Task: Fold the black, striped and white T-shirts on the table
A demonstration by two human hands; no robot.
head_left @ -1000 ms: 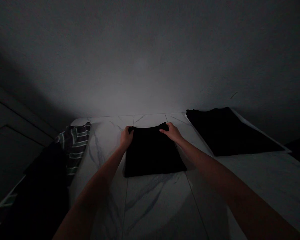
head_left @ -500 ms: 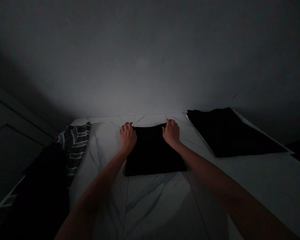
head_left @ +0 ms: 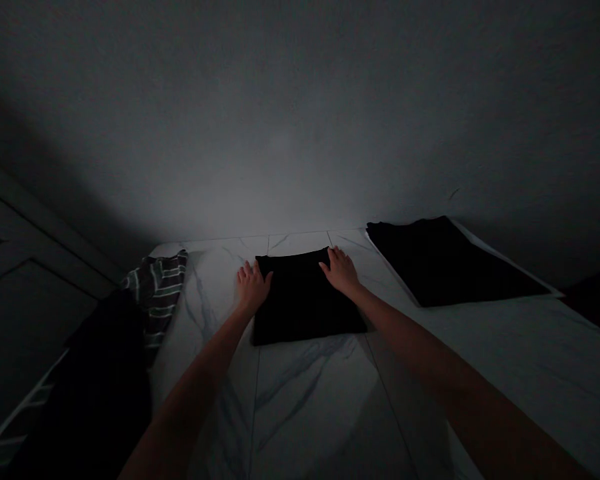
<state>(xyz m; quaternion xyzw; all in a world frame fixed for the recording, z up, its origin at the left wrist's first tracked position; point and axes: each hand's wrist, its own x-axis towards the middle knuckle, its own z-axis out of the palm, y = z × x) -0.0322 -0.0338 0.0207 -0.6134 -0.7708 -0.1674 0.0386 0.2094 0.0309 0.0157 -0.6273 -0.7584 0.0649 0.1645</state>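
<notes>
On the marble-patterned surface [head_left: 310, 407], the black cloth [head_left: 305, 303] lay flat between the left hand [head_left: 253, 288] and right hand [head_left: 341, 271], each spread near a far corner, apparently clamped on nothing. Smoothing seemed the step in hand; the next move likely called for even pressure.

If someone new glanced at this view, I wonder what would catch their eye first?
Probably the folded black cloth in the middle of the pale, veined surface, with the left hand and right hand at its sides. Next come another black cloth at right and the striped cloth at left.
</notes>
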